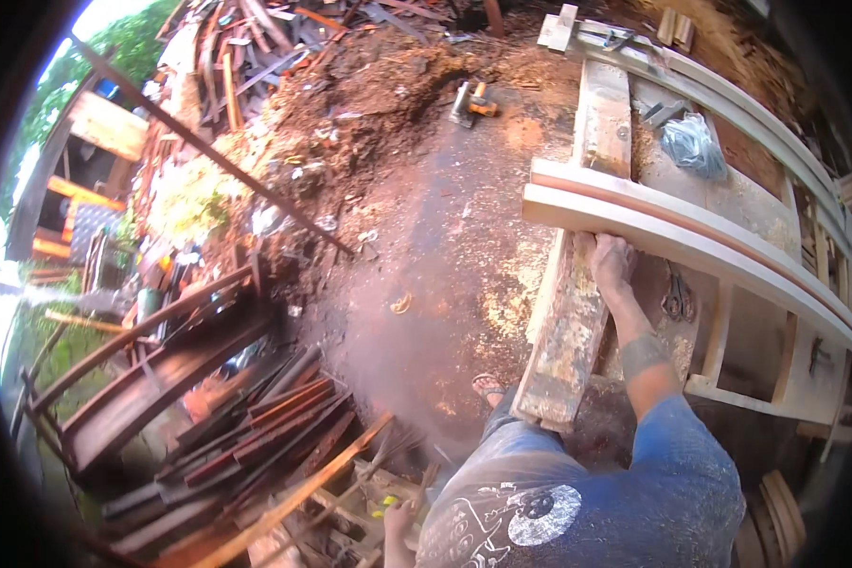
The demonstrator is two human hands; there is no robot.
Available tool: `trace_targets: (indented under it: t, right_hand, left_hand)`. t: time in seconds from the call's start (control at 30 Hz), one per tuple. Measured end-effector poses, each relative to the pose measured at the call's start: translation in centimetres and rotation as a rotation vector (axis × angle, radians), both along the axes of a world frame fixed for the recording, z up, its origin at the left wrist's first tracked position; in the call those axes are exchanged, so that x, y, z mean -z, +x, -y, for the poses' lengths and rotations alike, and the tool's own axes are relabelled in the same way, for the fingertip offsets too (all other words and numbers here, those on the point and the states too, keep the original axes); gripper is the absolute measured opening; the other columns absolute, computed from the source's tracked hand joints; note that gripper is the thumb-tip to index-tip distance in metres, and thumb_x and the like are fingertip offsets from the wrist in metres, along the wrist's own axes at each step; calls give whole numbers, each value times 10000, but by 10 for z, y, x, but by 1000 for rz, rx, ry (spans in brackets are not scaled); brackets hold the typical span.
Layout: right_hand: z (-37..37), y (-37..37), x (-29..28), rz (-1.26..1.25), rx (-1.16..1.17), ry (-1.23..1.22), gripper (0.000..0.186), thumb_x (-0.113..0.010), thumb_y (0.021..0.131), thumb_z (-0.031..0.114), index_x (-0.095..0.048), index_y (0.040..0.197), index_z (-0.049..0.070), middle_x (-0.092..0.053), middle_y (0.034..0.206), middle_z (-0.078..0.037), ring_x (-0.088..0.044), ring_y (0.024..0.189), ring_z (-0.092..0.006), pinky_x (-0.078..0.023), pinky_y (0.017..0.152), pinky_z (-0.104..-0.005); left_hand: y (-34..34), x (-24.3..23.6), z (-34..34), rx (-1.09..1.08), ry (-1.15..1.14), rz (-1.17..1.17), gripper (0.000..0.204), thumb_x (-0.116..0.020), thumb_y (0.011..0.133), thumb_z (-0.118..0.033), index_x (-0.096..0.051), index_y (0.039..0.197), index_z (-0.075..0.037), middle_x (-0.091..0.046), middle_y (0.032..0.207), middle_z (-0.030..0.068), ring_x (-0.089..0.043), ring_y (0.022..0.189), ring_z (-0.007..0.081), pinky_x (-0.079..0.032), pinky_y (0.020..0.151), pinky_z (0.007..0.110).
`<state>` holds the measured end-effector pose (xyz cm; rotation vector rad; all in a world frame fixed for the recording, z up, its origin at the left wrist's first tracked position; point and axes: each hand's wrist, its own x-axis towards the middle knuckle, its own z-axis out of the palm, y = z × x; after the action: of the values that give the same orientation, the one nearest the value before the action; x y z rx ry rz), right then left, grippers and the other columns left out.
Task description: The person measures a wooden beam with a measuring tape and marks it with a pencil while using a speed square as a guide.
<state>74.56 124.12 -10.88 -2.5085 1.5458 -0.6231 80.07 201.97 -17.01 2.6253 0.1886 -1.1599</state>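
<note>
Holding left hand (399, 519) low near a heap of dark lumber (256, 445); not making out any open or closed state in its fingers. Standing in an open sandal (488, 386) beside a weathered timber (563, 355); probably risking a bruised foot from anything sliding off. Gripping the near edge of a pale beam (672, 244) with curled right hand (613, 263) fingers; locating that beam across the timber, alongside a second beam (653, 210). Possibly risking a pinch against the timber from a roll on its rough surface, apparently steadying one-handed. Noting, beyond, a plastic bag (693, 147) and, farther, an orange-and-grey power tool (473, 102) on littered ground, likely inviting a trip.
</note>
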Motion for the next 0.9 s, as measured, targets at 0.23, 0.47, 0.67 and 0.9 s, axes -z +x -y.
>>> trace_targets:
  t: [0.23,0.47,0.67,0.9]
  right_hand:
    - [-4,9,-9,-95,137,106,295,-730,927,367,-800,925,81,-735,860,-217,-720,827,-431,-572,789,-508]
    - [-28,41,-31,-34,246,107,339,-695,936,346,-754,875,19,-702,874,-279,-710,864,-448,-548,802,-560]
    - [-57,142,-128,-126,91,633,333,-698,911,309,-722,861,-19,-698,827,-266,-698,783,-422,-529,739,-520]
    - [-13,199,-220,241,38,635,238,-682,938,228,-743,934,-2,-742,804,-156,-717,724,-260,-546,707,-399]
  left_hand:
    - [188,-18,98,162,11,-210,375,-731,864,-306,-780,1046,19,-755,846,94,-707,761,191,-556,730,348]
    - [425,29,239,229,-372,-107,323,-681,957,-235,-719,1089,57,-759,915,128,-705,804,185,-554,704,332]
    - [613,53,301,285,-270,-212,293,-699,962,-227,-705,1117,22,-716,846,78,-673,684,172,-536,603,311]
    - [765,117,370,362,-98,-255,267,-746,915,-245,-729,1000,7,-719,785,100,-674,617,204,-518,495,350]
